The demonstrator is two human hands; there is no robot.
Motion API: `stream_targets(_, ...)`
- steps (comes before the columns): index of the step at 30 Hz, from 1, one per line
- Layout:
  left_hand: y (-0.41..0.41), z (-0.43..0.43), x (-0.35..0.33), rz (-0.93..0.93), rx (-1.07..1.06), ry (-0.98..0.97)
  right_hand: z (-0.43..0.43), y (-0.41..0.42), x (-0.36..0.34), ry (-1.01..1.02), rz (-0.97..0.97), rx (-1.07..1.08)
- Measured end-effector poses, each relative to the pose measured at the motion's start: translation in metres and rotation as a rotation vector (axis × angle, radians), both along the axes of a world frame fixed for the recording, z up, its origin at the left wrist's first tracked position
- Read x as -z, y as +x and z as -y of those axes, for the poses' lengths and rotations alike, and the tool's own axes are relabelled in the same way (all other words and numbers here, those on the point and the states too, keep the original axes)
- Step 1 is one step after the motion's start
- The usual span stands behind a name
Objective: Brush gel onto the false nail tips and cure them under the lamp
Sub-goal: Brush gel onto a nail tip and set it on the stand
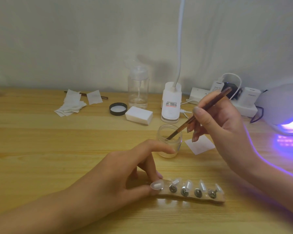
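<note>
A: Which step is in hand now?

B: I judge it is the loading of gel. The right hand [227, 122] pinches the thin brown brush [200, 112] between thumb and fingers, and the brush's tip is down inside the small clear glass jar [169, 147].

A: And the other hand?

B: The left hand [125, 171] grips the left end of the long pale holder strip [191, 198] with thumb and curled fingers. Its forefinger reaches toward the jar. I cannot tell if it touches.

A: How do the tips look?

B: Five clear glossy false nail tips [187, 184] stand tilted on metal studs, in one row, on the wooden table [41, 141] before the person.

A: What does the next move need?

B: Probably lifting the brush without drips and laying a thin coat on one tip. The white domed lamp [281, 105] glows violet at the right.
</note>
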State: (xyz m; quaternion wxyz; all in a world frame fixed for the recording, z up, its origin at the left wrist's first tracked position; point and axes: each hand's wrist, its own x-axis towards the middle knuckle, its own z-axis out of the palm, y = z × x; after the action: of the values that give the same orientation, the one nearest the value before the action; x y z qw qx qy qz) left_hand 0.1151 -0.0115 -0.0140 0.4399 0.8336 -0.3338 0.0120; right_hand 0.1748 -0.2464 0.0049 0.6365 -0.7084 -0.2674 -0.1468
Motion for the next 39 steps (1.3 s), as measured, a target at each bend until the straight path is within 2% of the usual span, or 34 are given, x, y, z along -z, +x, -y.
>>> stream_targets(9, -0.008, -0.002, -0.005, 0.001, -0.043, 0.055, -0.002, -0.002, 0.005, -0.001, -0.056, -0.03)
stream_targets(14, -0.003, -0.007, -0.008, 0.077, -0.104, 0.103, 0.0, 0.0, 0.005, 0.066, -0.105, -0.016)
stream_targets(18, -0.005, -0.006, -0.005, 0.047, -0.139, -0.015, 0.002, 0.003, 0.007, 0.133, -0.11, 0.003)
stream_targets(21, -0.009, -0.001, -0.002, -0.046, -0.102, -0.085, 0.001, 0.002, 0.008, 0.076, -0.066, -0.001)
stream_targets(27, -0.008, 0.002, 0.0, -0.157, -0.051, -0.078, -0.002, 0.0, 0.01, 0.016, -0.057, -0.007)
stream_targets(31, -0.005, 0.001, -0.002, -0.122, -0.079, -0.019, -0.001, 0.001, 0.011, 0.078, -0.118, -0.008)
stream_targets(39, 0.005, -0.006, -0.004, -0.1, -0.169, -0.042, 0.004, 0.006, 0.013, 0.264, -0.214, 0.064)
